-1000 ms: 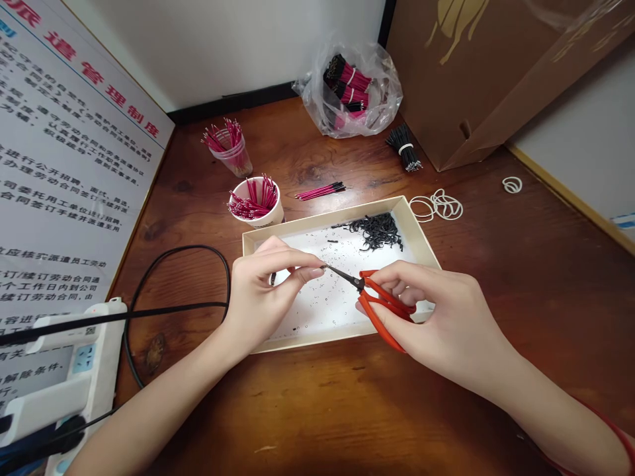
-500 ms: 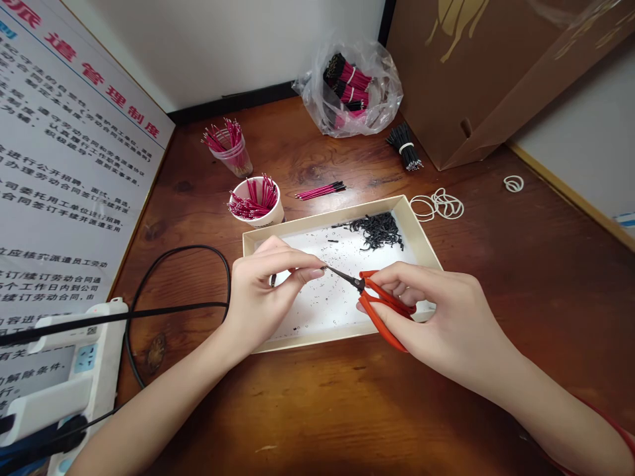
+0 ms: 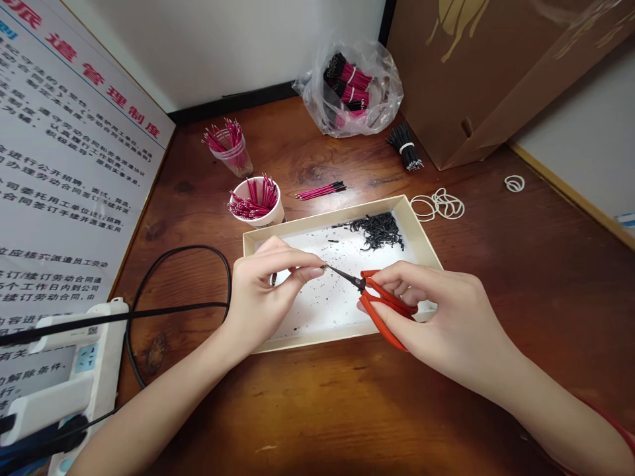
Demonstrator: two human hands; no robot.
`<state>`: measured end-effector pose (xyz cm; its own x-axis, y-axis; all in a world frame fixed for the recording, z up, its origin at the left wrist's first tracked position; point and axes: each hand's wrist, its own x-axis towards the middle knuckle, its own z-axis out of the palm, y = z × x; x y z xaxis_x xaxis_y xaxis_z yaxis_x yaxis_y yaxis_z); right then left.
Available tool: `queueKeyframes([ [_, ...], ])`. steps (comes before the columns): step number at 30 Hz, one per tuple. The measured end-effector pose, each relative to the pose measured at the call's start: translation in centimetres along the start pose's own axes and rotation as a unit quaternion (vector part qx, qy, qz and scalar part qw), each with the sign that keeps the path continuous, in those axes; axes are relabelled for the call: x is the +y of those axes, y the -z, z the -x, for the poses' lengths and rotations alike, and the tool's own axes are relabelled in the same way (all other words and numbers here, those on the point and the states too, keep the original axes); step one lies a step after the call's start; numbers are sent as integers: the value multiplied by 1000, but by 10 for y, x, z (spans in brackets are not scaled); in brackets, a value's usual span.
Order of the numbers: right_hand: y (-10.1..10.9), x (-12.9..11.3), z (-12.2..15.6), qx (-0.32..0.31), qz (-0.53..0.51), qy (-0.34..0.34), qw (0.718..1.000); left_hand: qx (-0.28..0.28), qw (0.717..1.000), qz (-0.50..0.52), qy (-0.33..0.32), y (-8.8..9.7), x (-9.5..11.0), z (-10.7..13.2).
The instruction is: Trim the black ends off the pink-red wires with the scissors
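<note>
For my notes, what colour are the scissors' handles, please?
The handles are orange-red, best seen in the head view.

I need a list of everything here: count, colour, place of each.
wooden desk: 1, brown, below
white notice board: 1, red heading, left
brown paper bag: 1, back right
clear plastic bag: 1, red-black wire bundles inside, back
white paper cup: 1, red wires inside, left
clear plastic cup: 1, red wires inside, back left
cream cardboard tray: 1, black wire pieces inside, centre
white rubber bands: several, right
white power strip: 1, lower left
black cable: 1, left
orange-handled scissors: 1, over tray
left hand: 1, above tray
right hand: 1, holding scissors
</note>
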<state>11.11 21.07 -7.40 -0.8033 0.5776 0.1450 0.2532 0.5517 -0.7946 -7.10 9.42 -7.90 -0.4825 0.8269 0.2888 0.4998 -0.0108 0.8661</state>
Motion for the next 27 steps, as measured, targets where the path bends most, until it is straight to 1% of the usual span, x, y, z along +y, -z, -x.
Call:
queueKeyframes([
  [3,0,0,-1,9,-2,3,1000,1,1000,1,2,0,1,0],
  [19,0,-2,-1,11,-18,4,1000,14,1000,16,-2,-1,0,0],
  [27,0,-3,-2,8,-18,3,1000,13,999,5,-28,-1,0,-1],
])
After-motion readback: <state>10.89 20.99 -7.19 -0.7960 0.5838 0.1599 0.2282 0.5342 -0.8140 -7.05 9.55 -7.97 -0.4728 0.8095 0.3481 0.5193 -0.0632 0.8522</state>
